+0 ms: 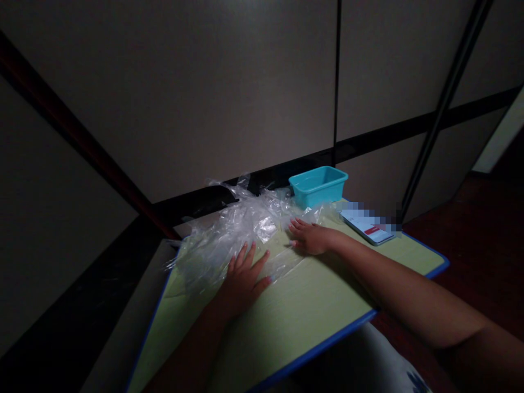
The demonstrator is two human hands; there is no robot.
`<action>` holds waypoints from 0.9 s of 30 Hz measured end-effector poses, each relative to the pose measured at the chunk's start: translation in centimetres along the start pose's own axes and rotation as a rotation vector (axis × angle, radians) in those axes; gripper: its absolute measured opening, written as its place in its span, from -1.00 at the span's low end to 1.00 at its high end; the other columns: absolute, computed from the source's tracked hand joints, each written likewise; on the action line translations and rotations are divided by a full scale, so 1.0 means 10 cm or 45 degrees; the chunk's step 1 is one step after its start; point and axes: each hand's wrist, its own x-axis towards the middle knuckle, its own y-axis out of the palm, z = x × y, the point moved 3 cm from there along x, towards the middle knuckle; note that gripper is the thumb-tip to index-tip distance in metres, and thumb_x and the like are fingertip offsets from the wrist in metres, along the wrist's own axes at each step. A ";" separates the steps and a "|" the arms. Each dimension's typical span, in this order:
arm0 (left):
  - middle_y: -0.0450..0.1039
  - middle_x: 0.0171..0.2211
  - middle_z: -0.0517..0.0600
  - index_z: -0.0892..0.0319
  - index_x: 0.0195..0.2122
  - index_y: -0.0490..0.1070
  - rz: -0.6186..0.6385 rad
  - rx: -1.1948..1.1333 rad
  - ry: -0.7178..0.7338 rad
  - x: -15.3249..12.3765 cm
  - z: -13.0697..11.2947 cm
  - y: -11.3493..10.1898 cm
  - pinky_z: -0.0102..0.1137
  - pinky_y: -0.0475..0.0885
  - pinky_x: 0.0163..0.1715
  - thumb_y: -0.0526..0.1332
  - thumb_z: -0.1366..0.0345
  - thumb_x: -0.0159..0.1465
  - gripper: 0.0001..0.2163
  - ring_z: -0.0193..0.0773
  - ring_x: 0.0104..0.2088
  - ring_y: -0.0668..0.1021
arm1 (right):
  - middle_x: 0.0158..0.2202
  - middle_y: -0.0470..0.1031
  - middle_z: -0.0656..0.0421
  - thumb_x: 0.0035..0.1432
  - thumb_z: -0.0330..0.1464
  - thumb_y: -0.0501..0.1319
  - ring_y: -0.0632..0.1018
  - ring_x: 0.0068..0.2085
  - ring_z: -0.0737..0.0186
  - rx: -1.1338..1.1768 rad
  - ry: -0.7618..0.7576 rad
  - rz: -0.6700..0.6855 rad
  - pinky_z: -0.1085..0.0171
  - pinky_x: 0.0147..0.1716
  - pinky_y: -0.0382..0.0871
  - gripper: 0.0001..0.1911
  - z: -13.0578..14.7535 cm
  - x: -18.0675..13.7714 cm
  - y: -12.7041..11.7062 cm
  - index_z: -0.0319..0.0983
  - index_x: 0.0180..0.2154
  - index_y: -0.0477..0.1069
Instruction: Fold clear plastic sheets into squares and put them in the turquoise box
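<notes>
A heap of thin, clear plastic bags (229, 229) lies crumpled across the far left part of the light green table (295, 316). My left hand (242, 278) rests on the near edge of the plastic, palm down with its fingers spread. To its right, my right hand (310, 237) lies over the plastic's right side, its fingers stretched out toward the left. A flat strip of the clear plastic runs between the two hands. Neither hand has anything gripped in it.
A turquoise plastic basket (319, 188) stands at the table's far edge, behind my right hand. Right of it lies a phone (368, 226) with a lit screen. The table has a blue rim (327, 346). Wardrobe panels (245, 98) rise close behind it.
</notes>
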 end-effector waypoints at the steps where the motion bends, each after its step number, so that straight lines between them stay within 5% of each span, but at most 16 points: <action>1: -0.18 0.28 0.09 -0.03 0.22 0.00 -0.004 -0.003 0.005 0.00 0.00 0.00 0.03 -0.04 0.09 -0.01 0.02 0.25 -0.49 0.08 0.25 -0.12 | 0.29 -0.36 0.01 0.23 -0.17 -0.14 -0.24 0.27 0.04 0.006 -0.029 -0.003 -0.12 0.13 -0.12 -0.36 -0.01 0.01 -0.01 -0.32 0.25 -0.22; 7: -0.18 0.28 0.10 -0.01 0.22 0.01 0.010 -0.038 0.004 0.00 0.01 0.01 0.05 -0.03 0.09 -0.01 0.01 0.25 -0.48 0.10 0.24 -0.13 | 0.18 0.15 0.02 0.16 -0.37 0.04 0.04 0.24 0.11 0.117 -0.371 -0.070 0.12 0.13 -0.01 -0.53 0.07 0.02 -0.03 -0.29 0.11 0.22; 11: -0.16 0.27 0.12 0.01 0.22 0.01 -0.005 -0.063 0.014 0.00 0.00 -0.01 0.06 -0.03 0.09 -0.01 0.03 0.26 -0.49 0.09 0.24 -0.12 | -0.12 0.46 0.03 0.08 -0.43 0.12 0.40 -0.03 0.15 0.211 -0.437 -0.281 0.26 -0.06 0.21 -0.75 0.11 0.03 -0.08 -0.30 -0.19 0.47; 14: -0.17 0.28 0.11 0.01 0.22 -0.01 -0.022 -0.065 0.036 0.00 -0.01 -0.01 0.05 -0.03 0.09 0.00 0.02 0.25 -0.47 0.08 0.24 -0.11 | -0.32 0.48 0.06 0.06 -0.46 0.11 0.42 -0.26 0.24 0.181 -0.416 -0.377 0.33 -0.23 0.23 -0.82 0.10 0.06 -0.09 -0.32 -0.34 0.48; 18: -0.18 0.28 0.12 0.02 0.23 -0.03 -0.012 -0.051 0.061 0.00 -0.02 -0.01 0.03 -0.02 0.10 0.01 0.00 0.23 -0.44 0.10 0.24 -0.11 | -0.46 0.45 0.14 0.09 -0.42 0.09 0.31 -0.48 0.37 0.191 -0.341 -0.265 0.39 -0.46 0.14 -0.82 0.08 0.07 -0.04 -0.32 -0.37 0.46; 27: -0.13 0.27 0.14 0.06 0.20 0.04 -0.076 -0.087 0.105 0.01 -0.04 -0.06 0.04 -0.01 0.09 0.09 0.04 0.20 -0.44 0.10 0.23 -0.07 | -0.42 0.48 0.09 0.14 -0.34 0.06 0.32 -0.50 0.35 0.086 -0.280 -0.169 0.38 -0.51 0.06 -0.77 0.15 0.04 0.00 -0.31 -0.31 0.45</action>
